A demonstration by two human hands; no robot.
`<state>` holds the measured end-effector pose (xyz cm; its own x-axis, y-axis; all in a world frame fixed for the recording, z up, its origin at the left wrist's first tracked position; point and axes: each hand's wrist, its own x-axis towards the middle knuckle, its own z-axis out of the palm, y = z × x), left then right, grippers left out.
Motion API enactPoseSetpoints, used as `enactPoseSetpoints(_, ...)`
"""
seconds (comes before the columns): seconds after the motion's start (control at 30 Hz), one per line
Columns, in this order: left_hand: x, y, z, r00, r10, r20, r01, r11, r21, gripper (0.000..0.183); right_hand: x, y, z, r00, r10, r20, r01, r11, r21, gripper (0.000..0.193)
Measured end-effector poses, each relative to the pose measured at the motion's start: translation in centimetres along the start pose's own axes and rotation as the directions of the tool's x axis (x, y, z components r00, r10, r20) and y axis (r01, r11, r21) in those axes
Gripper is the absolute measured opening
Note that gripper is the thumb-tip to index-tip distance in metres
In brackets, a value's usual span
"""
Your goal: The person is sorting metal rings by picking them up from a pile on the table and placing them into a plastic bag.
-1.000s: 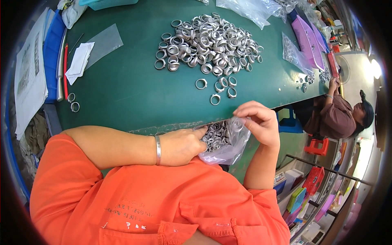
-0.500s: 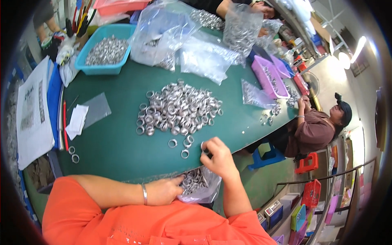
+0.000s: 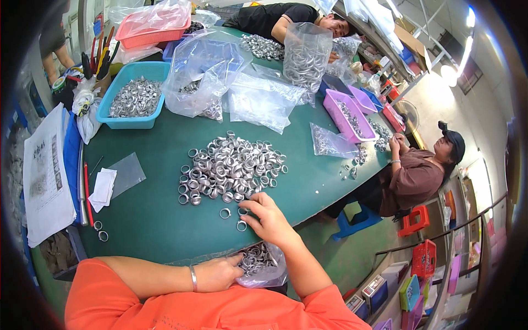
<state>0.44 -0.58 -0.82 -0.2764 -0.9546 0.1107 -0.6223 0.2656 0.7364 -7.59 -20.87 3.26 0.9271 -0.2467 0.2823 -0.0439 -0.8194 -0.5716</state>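
My right hand (image 3: 268,221) reaches over the green table, thumb and fingertips closing round a silver metal ring (image 3: 243,211). Two more loose rings lie close by, one ring (image 3: 225,213) to the left and one ring (image 3: 241,226) nearer me. Just beyond the fingers is a heaped pile of similar rings (image 3: 234,168). At the table's near edge my left hand (image 3: 219,273) grips the rim of a clear plastic bag (image 3: 278,269) in front of my body. Several metal rings (image 3: 256,259) fill its mouth; the left fingertips are partly hidden there.
A turquoise basket (image 3: 132,122) of metal parts stands far left, beside plastic bags (image 3: 201,71). Papers (image 3: 103,187), a red pen (image 3: 88,195) and two rings (image 3: 100,232) lie left. A purple basket (image 3: 341,118) stands right. One co-worker (image 3: 412,176) sits right, another (image 3: 275,22) works across.
My right hand has moved left from beside the loose rings onto one of them. The left hand stays at the bag. The whole view has shifted a little.
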Motion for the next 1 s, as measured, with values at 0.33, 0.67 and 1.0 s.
enactPoseSetpoints(0.33, -0.2, 0.5, -0.2, 0.999, -0.052, 0.000, 0.052, 0.999, -0.003, 0.011, -1.6, 0.4, 0.3, 0.983, -0.154, -0.105, 0.121, 0.956, -0.269, 0.017)
enactPoseSetpoints(0.67, -0.1, 0.4, 0.0, 0.999, -0.038, 0.005, 0.038, 0.999, 0.001, 0.013, -4.5, 0.3, -4.7, 0.992, 0.077, 0.099, -0.107, 0.933, 0.344, 0.009)
enactPoseSetpoints(1.0, -0.3, 0.5, 0.1, 0.999, -0.042, 0.004, 0.042, 0.999, -0.027, 0.014, -1.0, -2.7, -2.9, 0.914, -0.201, 0.352, 0.053, 0.920, 0.390, 0.019)
